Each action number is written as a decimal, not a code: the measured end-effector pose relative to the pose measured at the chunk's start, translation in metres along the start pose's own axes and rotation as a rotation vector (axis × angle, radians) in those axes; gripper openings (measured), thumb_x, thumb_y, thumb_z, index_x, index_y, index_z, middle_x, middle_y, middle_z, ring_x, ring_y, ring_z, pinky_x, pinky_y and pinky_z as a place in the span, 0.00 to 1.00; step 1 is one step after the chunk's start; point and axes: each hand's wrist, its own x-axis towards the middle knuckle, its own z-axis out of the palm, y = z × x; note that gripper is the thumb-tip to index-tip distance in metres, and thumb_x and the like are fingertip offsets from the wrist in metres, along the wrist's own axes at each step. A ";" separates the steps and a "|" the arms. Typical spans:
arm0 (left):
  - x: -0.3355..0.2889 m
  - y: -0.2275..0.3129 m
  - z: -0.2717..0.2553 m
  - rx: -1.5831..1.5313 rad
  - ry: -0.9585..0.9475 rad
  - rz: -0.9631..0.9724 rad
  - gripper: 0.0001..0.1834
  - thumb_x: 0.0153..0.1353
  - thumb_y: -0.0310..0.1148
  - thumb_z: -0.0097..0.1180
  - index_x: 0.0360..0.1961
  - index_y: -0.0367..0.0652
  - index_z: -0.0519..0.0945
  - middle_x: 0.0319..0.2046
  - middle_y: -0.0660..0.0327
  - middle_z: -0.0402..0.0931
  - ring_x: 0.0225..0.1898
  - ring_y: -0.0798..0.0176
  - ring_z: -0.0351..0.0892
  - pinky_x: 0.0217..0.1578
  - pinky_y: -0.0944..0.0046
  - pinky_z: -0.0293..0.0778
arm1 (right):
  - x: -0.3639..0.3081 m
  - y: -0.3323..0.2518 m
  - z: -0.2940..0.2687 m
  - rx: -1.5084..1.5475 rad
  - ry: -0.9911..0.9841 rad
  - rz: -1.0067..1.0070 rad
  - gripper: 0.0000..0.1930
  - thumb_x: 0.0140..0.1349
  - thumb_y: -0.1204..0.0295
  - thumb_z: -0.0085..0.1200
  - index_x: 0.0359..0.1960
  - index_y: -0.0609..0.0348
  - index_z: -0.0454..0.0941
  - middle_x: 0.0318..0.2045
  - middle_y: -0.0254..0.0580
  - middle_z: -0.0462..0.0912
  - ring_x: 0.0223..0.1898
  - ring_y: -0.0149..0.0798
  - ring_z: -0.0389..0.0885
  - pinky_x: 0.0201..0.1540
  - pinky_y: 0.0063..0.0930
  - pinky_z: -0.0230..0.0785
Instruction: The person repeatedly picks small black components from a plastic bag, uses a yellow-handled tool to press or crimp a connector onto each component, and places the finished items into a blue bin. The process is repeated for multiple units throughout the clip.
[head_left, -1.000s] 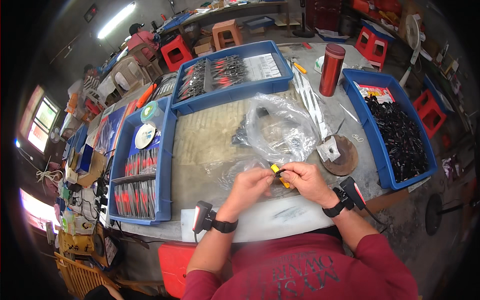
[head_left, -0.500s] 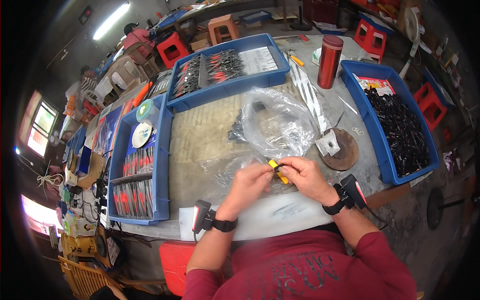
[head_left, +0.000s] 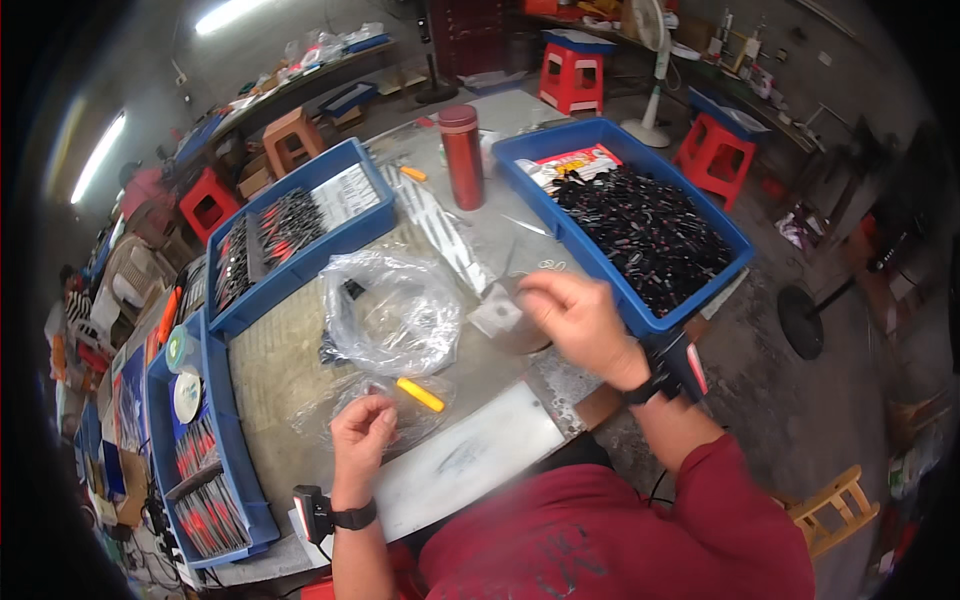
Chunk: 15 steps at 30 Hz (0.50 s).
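Note:
My left hand (head_left: 363, 428) is low over the table's near side, with its fingers curled together. Just beyond its fingertips a yellow handle (head_left: 420, 394) lies at a slant on crumpled clear plastic (head_left: 325, 412); whether the hand touches it I cannot tell. My right hand (head_left: 580, 325) is at the round block (head_left: 530, 338), thumb and forefinger pinched beside a pale piece with a hole (head_left: 496, 314). A thin dark rod (head_left: 511, 256) stands up by those fingertips. Anything within either closed hand is hidden or too small to name.
A clear plastic bag (head_left: 390, 315) lies mid-table. Blue trays with red-and-black parts stand left (head_left: 268, 515) and far left (head_left: 300, 295); another blue tray (head_left: 735, 252) at right holds many small black parts. A red flask (head_left: 463, 165) stands behind. A white board (head_left: 465, 455) lies along the near edge.
My hands have come apart. The right has moved right to the round block; the left has stayed near the yellow handle, which now shows uncovered. The whole view has swung to the right.

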 end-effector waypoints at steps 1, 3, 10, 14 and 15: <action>0.000 -0.001 -0.001 -0.014 -0.003 -0.001 0.06 0.57 0.27 0.56 0.34 0.35 0.77 0.23 0.66 0.72 0.21 0.74 0.71 0.22 0.73 0.71 | 0.005 0.008 -0.017 -0.035 0.040 0.018 0.08 0.55 0.75 0.55 0.35 0.66 0.78 0.29 0.44 0.81 0.30 0.31 0.78 0.33 0.24 0.69; -0.001 -0.002 -0.002 -0.007 -0.001 -0.029 0.07 0.58 0.28 0.56 0.34 0.35 0.77 0.22 0.67 0.72 0.21 0.74 0.70 0.22 0.74 0.71 | 0.017 0.027 -0.049 -0.151 0.104 0.090 0.08 0.56 0.74 0.54 0.35 0.67 0.78 0.26 0.44 0.80 0.28 0.28 0.77 0.31 0.23 0.69; 0.000 0.003 -0.003 0.006 -0.032 -0.052 0.05 0.57 0.26 0.55 0.33 0.35 0.78 0.27 0.67 0.72 0.24 0.76 0.70 0.24 0.75 0.71 | 0.043 0.099 -0.136 -0.598 0.085 0.195 0.11 0.55 0.69 0.54 0.32 0.65 0.78 0.21 0.47 0.79 0.21 0.36 0.78 0.25 0.27 0.68; 0.001 0.002 -0.003 0.038 -0.008 -0.022 0.03 0.56 0.24 0.55 0.31 0.34 0.78 0.26 0.66 0.71 0.24 0.76 0.70 0.22 0.76 0.68 | 0.056 0.139 -0.157 -0.676 0.086 0.134 0.11 0.54 0.68 0.53 0.31 0.65 0.79 0.20 0.47 0.79 0.19 0.36 0.78 0.25 0.27 0.68; 0.001 0.002 -0.004 0.056 0.002 -0.013 0.03 0.55 0.23 0.55 0.30 0.34 0.78 0.26 0.66 0.72 0.24 0.76 0.70 0.22 0.76 0.68 | 0.061 0.146 -0.160 -0.672 0.102 0.198 0.11 0.54 0.68 0.53 0.32 0.64 0.79 0.21 0.45 0.80 0.19 0.35 0.78 0.24 0.27 0.68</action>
